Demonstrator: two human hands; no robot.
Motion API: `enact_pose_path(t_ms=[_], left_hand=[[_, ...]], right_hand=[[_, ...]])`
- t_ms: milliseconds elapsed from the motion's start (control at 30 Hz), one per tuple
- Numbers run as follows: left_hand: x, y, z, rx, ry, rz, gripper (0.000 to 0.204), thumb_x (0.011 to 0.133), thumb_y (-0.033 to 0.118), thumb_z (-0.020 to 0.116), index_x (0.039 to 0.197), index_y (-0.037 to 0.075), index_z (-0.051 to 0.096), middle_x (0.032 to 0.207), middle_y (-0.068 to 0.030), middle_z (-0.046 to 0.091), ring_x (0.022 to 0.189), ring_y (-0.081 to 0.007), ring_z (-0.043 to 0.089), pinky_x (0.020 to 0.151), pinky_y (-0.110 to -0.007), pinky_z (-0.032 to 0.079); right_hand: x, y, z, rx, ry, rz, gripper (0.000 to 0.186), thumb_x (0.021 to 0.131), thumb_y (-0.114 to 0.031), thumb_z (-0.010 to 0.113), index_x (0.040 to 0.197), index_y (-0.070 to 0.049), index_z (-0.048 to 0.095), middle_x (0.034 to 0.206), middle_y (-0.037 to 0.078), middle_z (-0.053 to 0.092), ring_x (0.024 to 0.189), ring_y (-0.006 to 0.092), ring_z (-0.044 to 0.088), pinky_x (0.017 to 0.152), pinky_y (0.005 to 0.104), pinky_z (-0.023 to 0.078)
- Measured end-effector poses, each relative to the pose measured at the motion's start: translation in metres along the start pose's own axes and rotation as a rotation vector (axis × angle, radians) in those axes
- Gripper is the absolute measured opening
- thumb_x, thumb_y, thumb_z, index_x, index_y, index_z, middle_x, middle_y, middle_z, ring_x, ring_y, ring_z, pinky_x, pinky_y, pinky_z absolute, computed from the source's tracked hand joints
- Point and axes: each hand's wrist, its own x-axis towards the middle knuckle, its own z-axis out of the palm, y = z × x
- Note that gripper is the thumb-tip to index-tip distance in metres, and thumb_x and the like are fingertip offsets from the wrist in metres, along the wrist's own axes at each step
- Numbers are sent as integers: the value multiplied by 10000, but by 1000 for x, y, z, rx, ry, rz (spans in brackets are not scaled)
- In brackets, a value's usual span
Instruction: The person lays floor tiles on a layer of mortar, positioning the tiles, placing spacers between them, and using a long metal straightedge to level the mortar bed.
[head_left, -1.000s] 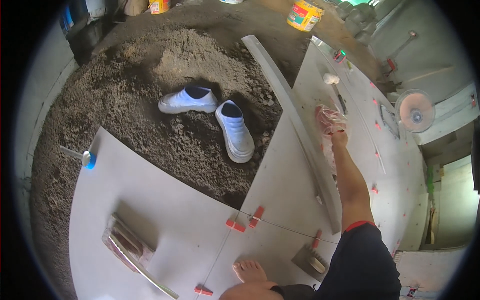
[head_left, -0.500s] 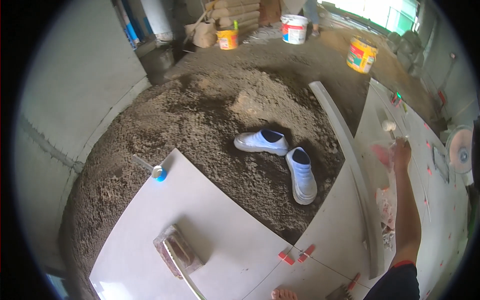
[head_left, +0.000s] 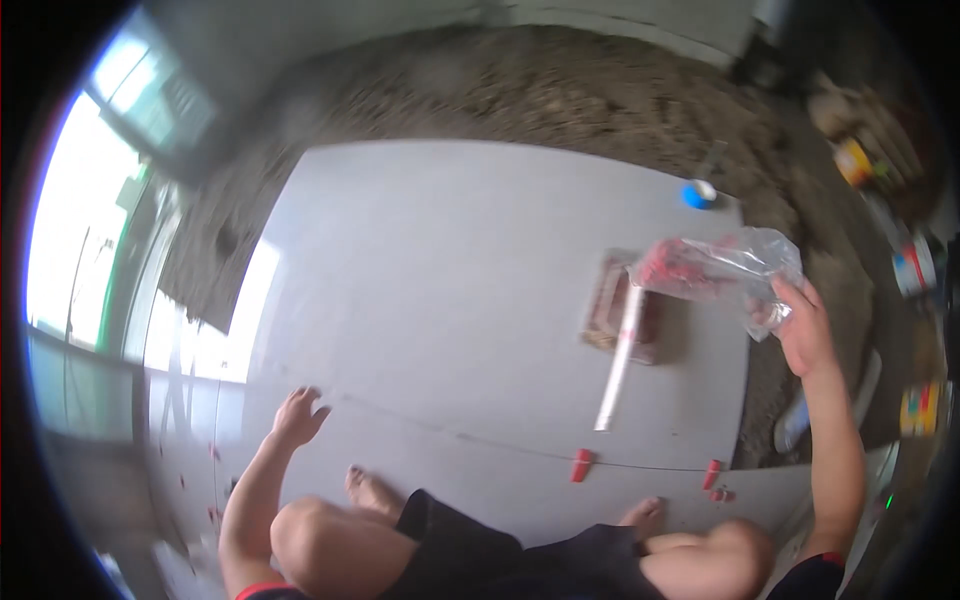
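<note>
My right hand (head_left: 806, 330) is closed on the top of a clear plastic bag (head_left: 770, 260) with red plastic pieces (head_left: 672, 262) inside. The bag hangs over the right side of a large pale tile (head_left: 450, 270). Below it lies a brown rectangular block (head_left: 607, 310) with a long white handle (head_left: 620, 362). At the left, my left hand (head_left: 298, 415) is empty, fingers apart, above the tile near its front joint. Red wedges (head_left: 581, 465) sit along that joint, with another red wedge (head_left: 711, 473) farther right.
A blue and white roll (head_left: 698, 194) rests at the tile's far right corner. Rough dark mortar (head_left: 520, 85) borders the tile's far side. A pale shoe (head_left: 792, 425) and a yellow bucket (head_left: 919, 409) stand to the right. Bright windows (head_left: 85, 210) are at the left.
My view has swung left, over the tile. My right hand has lifted the bag of red pieces from the tiles on the right. My left hand has come into view.
</note>
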Motion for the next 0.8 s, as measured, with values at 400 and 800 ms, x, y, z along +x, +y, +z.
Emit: enact_pose_path(t_ms=[400,800], left_hand=[[-30,-214,175,0,414,121,731,945,478,367,1458,-28,242,1483,-310,242,1373,-503,214,1125,-578,180],[-41,-228,191,-267,77,-28,839,727,298,632,1469,76,309,1533,-212,241,1438,-405,162,1163,-539,125]], right_hand=[[20,230,351,-151,-446,376,357,927,-249,532,1194,-14,559,1139,79,617,1025,183,589,892,351,470],[9,260,545,-412,-301,-191,673,864,-251,650,1459,-193,342,1402,153,468,1293,341,460,1024,486,437]])
